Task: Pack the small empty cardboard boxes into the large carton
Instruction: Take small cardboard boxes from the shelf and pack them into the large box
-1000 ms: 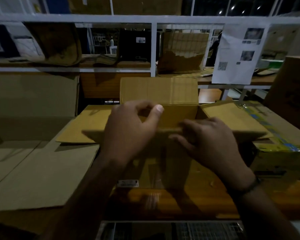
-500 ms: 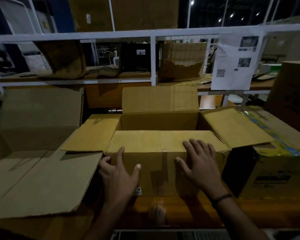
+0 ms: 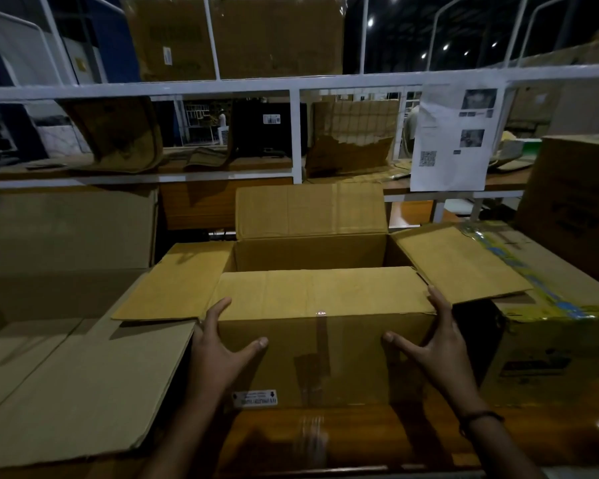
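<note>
The large carton (image 3: 325, 357) stands in the middle of the wooden table with its four flaps open; the near flap (image 3: 319, 292) lies almost level and hides most of the inside. My left hand (image 3: 218, 347) presses on the carton's front left corner, thumb spread across the front face and fingers along the left side. My right hand (image 3: 433, 344) mirrors it at the front right corner, thumb on the front and fingers reaching up the right edge. Both hands have straight, spread fingers. I see no small box in the dim light.
A big flattened or opened cardboard box (image 3: 66, 375) lies at the left. A carton with yellow and blue tape (image 3: 550, 340) sits tight against the right, a dark box (image 3: 574, 209) behind it. A white metal rack (image 3: 294, 133) with cardboard and a printed sheet (image 3: 453, 140) rises behind.
My hands dropped from the carton's top flap to its front face, then spread apart to the two front corners. The near flap now lies folded level.
</note>
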Motion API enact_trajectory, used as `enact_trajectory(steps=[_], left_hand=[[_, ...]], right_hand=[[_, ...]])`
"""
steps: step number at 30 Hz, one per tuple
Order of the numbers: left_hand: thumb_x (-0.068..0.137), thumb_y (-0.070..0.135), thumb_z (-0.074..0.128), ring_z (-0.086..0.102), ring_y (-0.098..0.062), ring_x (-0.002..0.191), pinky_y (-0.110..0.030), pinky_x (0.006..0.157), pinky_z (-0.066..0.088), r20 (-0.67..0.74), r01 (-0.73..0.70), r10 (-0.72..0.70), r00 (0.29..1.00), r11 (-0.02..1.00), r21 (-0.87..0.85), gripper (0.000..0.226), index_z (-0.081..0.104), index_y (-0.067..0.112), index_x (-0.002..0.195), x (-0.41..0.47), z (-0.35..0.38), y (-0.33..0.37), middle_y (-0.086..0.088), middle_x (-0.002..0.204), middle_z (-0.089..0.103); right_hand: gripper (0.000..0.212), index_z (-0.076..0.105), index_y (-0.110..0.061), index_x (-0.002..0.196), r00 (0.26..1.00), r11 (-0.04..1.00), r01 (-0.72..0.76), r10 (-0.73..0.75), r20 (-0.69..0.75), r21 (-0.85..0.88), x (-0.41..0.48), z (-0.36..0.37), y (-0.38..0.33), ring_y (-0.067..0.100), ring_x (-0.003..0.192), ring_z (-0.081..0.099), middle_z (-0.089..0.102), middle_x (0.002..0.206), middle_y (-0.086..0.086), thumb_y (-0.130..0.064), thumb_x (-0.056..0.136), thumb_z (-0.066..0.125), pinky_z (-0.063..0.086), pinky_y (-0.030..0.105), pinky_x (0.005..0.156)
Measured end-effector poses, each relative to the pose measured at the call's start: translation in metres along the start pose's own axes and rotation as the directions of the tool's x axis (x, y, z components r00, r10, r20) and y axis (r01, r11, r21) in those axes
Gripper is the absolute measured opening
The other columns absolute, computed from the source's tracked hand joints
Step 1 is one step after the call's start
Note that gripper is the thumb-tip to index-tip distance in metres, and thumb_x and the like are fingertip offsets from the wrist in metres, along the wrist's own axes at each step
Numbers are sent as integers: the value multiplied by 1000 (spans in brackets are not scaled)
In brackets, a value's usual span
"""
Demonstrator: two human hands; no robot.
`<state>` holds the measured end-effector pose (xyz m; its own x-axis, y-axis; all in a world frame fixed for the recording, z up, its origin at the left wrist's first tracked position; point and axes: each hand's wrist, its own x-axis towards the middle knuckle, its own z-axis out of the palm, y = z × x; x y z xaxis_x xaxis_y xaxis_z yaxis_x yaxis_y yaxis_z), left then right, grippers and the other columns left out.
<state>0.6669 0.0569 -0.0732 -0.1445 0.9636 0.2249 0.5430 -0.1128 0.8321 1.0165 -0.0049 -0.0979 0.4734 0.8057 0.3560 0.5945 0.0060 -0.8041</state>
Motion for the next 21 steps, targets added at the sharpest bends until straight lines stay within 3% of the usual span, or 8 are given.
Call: enact_trajectory(steps=[5, 13, 21], left_hand=[[65, 31, 97, 42, -37, 138, -39, 88, 44, -49, -21, 19, 999, 999, -32, 95, 47, 35, 146, 4, 3, 8, -14, 152, 40], [57, 50, 96, 47, -35, 134, -44, 87, 50, -90, -55, 58, 994, 998, 35, 100, 44, 47, 142, 4, -12, 51, -7, 154, 39], [59, 57, 91, 44, -31, 135, -49, 92, 48, -102, -179, 187, 977, 980, 82, 98, 41, 49, 143, 3, -47, 124, -4, 153, 38]], right_hand=[[108, 29, -45, 149, 998, 995, -20, 26, 61, -93, 10, -5, -10, 37, 140, 40, 33, 156, 12, -60, 58, 85, 50, 56, 99], [110, 32, -47, 144, 999, 976, 46, -45, 8, -211, 22, -59, -44, 37, 127, 53, 49, 146, 10, -82, 47, 72, 56, 59, 88], [104, 37, -43, 142, 976, 957, 159, -189, -107, -242, 34, -121, -100, 35, 104, 63, 58, 133, 13, -77, 51, 75, 58, 51, 75]])
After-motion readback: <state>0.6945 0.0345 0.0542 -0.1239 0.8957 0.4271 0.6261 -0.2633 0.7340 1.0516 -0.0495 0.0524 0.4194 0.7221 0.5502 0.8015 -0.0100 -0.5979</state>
